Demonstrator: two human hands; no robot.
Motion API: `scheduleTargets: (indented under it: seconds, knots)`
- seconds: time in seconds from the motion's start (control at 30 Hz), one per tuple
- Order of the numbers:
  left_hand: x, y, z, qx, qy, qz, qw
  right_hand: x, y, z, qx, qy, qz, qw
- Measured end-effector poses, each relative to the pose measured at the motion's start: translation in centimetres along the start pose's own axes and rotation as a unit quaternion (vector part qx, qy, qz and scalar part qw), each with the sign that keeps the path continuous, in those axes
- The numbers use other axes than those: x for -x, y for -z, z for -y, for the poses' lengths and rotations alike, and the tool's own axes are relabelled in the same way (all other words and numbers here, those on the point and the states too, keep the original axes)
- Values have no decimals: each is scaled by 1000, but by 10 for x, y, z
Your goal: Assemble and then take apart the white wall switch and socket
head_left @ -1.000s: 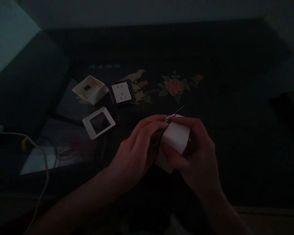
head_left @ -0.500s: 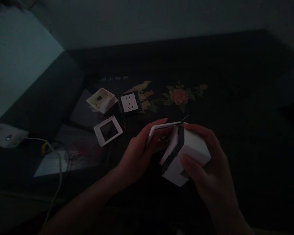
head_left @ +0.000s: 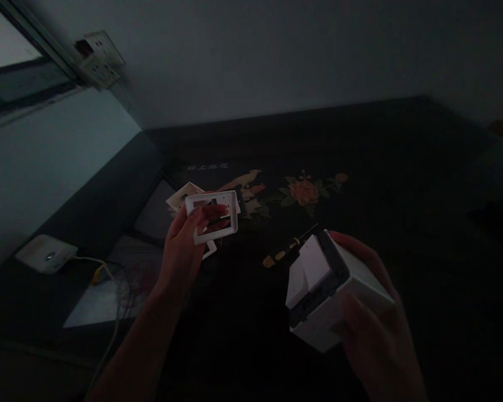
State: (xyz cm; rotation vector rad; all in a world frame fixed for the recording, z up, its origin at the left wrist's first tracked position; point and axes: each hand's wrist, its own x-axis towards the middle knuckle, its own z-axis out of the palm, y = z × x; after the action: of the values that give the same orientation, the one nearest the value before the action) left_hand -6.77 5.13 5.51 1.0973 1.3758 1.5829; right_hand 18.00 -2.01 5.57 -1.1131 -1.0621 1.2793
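Note:
My left hand [head_left: 184, 240] grips a white square frame, a switch cover [head_left: 213, 239], by its left side and holds it over the other parts at the left. Through its opening, part of a wall socket [head_left: 233, 202] shows. In my right hand [head_left: 377, 312] is a white wall switch box [head_left: 335, 329], tilted, with a dark-rimmed rocker switch [head_left: 308, 271] seated in its face. A screwdriver [head_left: 280, 255] with a yellow and black handle lies on the table between my hands. Partly hidden behind my left hand are a cream back box [head_left: 180, 196] and a second white frame [head_left: 210, 249].
The dark table [head_left: 243, 312] bears a printed bird and flower [head_left: 304, 192]. At the left lies a white device [head_left: 46, 254] with a cable [head_left: 116, 312] running toward the front edge. Sockets [head_left: 100, 58] are on the back wall near the window.
My left hand has drawn the frame away from the switch box and carried it left over the parts. The screwdriver now shows on the table. The view has tilted up.

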Motion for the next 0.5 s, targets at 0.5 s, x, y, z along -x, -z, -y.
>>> scheduleTargets:
  seconds: [0.5]
  knots:
    - [31, -27, 26, -378, -121, 269, 878, 2, -3, 12, 19, 29, 23, 999]
